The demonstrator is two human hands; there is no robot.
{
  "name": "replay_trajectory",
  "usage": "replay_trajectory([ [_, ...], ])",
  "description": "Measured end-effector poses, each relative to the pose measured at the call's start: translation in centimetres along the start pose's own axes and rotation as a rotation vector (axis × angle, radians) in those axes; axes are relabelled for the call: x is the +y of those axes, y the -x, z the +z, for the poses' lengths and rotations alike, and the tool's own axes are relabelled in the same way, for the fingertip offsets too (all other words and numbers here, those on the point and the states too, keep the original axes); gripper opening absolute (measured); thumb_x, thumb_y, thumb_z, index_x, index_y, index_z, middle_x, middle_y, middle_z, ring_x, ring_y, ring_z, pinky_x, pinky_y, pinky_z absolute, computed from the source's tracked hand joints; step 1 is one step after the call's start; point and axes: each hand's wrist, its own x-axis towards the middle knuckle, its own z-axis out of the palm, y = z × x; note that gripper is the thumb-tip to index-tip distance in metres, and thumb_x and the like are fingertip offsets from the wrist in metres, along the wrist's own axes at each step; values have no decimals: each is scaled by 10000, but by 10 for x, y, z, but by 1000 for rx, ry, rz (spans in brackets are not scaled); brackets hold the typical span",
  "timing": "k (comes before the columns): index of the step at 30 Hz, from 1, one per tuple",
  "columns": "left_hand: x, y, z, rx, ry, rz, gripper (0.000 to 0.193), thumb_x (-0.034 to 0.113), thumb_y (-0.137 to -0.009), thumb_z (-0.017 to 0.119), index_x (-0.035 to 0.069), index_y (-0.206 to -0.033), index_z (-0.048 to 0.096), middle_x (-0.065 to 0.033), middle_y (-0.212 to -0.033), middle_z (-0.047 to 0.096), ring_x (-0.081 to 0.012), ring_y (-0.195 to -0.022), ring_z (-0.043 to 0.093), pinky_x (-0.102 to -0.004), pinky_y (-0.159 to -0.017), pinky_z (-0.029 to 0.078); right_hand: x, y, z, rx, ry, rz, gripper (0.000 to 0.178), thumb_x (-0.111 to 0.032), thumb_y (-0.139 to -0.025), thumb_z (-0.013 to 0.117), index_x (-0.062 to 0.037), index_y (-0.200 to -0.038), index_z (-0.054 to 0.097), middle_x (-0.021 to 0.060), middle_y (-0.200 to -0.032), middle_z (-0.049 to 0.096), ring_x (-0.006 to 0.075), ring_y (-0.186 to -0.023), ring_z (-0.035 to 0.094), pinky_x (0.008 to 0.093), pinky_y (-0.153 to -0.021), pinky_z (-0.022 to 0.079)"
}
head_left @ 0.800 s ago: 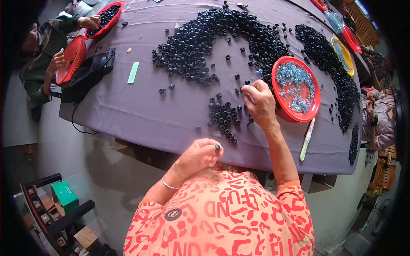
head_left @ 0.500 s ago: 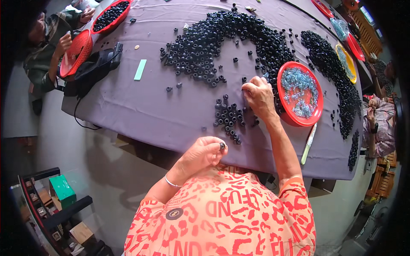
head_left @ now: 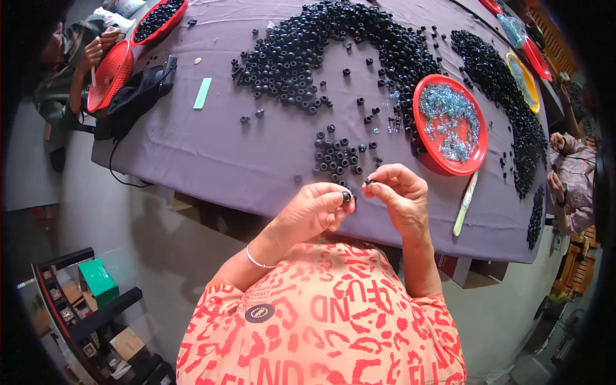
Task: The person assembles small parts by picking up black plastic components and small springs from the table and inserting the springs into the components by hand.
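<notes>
Near the table's front edge, my left hand [head_left: 308, 213] pinches a round black cap-like piece [head_left: 346, 196] with an opening in its face. Close beside it on the right, my right hand [head_left: 405, 197] holds a smaller dark piece [head_left: 369, 181] between thumb and fingertips; its exact kind is too small to tell. The two pieces are a little apart. Just beyond my hands lies a small cluster of black hollow pieces [head_left: 335, 155]. Farther out spreads a large heap of the same pieces [head_left: 282, 72]. A few small clear bits [head_left: 393, 125] lie at the heap's right end.
To the right stand a red bowl [head_left: 444, 168] of small clear-bluish pieces and a knife-like tool [head_left: 466, 202] with a pale green end. Another dark heap [head_left: 497, 83] runs along the right. A mint strip [head_left: 203, 94] and black bag [head_left: 138, 96] lie left. Other people sit at both sides.
My right hand has come back from the heap beside the red bowl to my left hand, now with a small dark piece. My left hand has risen slightly, still holding the black cap-like piece.
</notes>
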Motion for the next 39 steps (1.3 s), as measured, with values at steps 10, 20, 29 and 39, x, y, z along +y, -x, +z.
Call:
replay_trajectory([
  [10, -10, -7, 15, 54, 40, -46, 170, 168, -902, 592, 22, -986, 615, -66, -875, 635, -61, -596, 525, -186, -496, 432, -5, 23, 3, -8, 262, -266, 172, 118, -809, 608, 33, -958, 600, 48, -908, 599, 92, -822, 597, 202, -731, 479],
  [20, -12, 1, 22, 44, 84, -40, 170, 173, -900, 595, 30, -994, 597, -63, -861, 632, -56, -616, 526, -183, -508, 429, -6, 20, 2, -103, 387, -411, 187, 137, -759, 634, 47, -920, 603, 86, -925, 590, 147, -831, 568, 240, -712, 459],
  [29, -15, 5, 21, 46, 104, -32, 160, 162, -901, 601, 21, -974, 610, -76, -844, 648, -74, -637, 556, -211, -537, 474, -15, 29, 19, 16, 644, -545, 191, 108, -705, 683, 15, -857, 615, 99, -819, 603, 174, -746, 580, 266, -632, 467],
  [39, -12, 10, 24, 78, -101, 29, 190, 184, -888, 629, 1, -941, 631, -81, -827, 649, -72, -642, 574, -208, -552, 499, -15, 34, 22, 14, 691, -568, 192, 105, -695, 685, 9, -846, 616, 93, -793, 607, 179, -704, 590, 264, -612, 467],
])
